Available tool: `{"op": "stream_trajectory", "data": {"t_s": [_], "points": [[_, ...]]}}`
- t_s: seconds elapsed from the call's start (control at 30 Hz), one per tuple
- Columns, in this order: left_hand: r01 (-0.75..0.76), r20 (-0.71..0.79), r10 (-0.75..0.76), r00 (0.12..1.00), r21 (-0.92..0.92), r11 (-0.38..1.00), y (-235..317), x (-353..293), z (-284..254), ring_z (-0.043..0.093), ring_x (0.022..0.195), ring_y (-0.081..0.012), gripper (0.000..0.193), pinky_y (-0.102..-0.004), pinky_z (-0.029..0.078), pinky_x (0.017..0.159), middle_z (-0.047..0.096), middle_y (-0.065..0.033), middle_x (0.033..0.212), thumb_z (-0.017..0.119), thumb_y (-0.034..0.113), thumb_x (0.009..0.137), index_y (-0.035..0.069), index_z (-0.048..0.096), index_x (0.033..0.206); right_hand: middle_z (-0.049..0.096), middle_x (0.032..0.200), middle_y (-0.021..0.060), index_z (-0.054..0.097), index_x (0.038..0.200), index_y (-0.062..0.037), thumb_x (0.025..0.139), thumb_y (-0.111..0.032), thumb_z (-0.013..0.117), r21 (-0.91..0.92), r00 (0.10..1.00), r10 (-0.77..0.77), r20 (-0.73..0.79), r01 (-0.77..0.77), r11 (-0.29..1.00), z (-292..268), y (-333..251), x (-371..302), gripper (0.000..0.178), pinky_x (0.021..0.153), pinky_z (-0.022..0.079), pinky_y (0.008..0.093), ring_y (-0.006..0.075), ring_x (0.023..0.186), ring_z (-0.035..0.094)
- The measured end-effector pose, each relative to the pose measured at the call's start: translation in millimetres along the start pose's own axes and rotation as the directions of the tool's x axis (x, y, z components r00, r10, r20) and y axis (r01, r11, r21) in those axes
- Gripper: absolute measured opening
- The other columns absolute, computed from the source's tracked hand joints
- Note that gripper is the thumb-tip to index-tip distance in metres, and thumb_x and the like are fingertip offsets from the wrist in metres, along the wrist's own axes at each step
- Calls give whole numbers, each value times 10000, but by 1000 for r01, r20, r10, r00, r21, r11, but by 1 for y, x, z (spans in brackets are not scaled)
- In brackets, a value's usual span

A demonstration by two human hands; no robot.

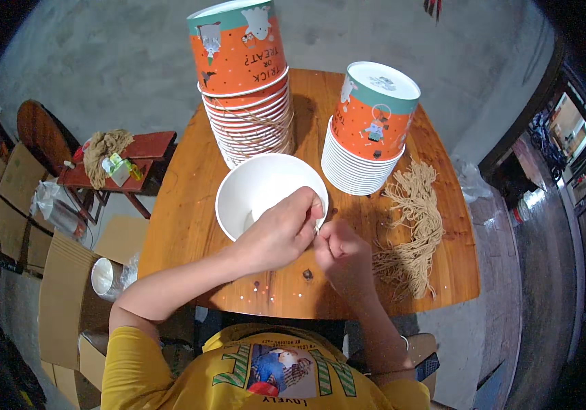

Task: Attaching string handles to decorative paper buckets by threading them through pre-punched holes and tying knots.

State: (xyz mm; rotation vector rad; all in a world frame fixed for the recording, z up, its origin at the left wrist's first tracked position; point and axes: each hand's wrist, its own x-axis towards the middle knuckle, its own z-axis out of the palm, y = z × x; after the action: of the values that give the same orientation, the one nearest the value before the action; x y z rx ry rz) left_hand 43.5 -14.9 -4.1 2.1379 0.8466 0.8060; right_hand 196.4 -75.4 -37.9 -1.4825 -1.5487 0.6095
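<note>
A white paper bucket [242, 205] sits open side up on the wooden table, in front of me. My left hand [281, 231] reaches over its near right side, fingers pinched together at the rim. Close beside it, just outside the bucket, my right hand [341, 251] is closed with thumb and fingers pressed together. The fingertips of both hands nearly meet. A small pale bit shows between them, too little to name. To the right of my right hand lies a bundle of tan cords [416, 236].
Behind the bucket stands a tall stack of orange buckets [238, 58] with cords strung around it; a shorter upside-down stack [375, 123] is right of it. The wooden table [177, 232] has glitter specks near its front edge. Cardboard boxes [67, 294] and a red bench [153, 147] are at left.
</note>
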Motion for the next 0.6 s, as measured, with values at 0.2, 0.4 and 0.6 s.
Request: {"op": "stream_trajectory", "data": {"t_s": [0.2, 0.4, 0.6], "points": [[37, 56, -35, 998, -45, 998, 6, 1, -4, 559, 823, -380, 129, -434, 452, 712, 525, -187, 854, 522, 21, 863, 16, 437, 960, 394, 572, -35, 581, 813, -43, 827, 3, 639, 112, 989, -60, -134, 76, 991, 11, 7, -7, 75, 500, 338, 237, 36, 530, 352], [-151, 21, 150, 989, 191, 970, -1, -5, -3, 585, 773, -311, 214, -382, 472, 674, 520, -148, 851, 595, 56, 844, 23, 447, 995, 501, 668, 6, 607, 866, -22, 833, -5, 636, 199, 998, 59, -29, -52, 979, 9, 9, -15, 47, 521, 365, 238, 60, 578, 447], [-138, 108, 111, 988, 288, 948, 6, -21, -27, 562, 841, -345, 261, -422, 471, 725, 529, -142, 843, 657, 155, 832, 28, 480, 976, 609, 830, 138, 613, 938, -36, 858, -121, 643, -63, 976, -207, 74, 212, 975, -36, 11, -12, 121, 699, 512, 392, 317, 797, 628]]}}
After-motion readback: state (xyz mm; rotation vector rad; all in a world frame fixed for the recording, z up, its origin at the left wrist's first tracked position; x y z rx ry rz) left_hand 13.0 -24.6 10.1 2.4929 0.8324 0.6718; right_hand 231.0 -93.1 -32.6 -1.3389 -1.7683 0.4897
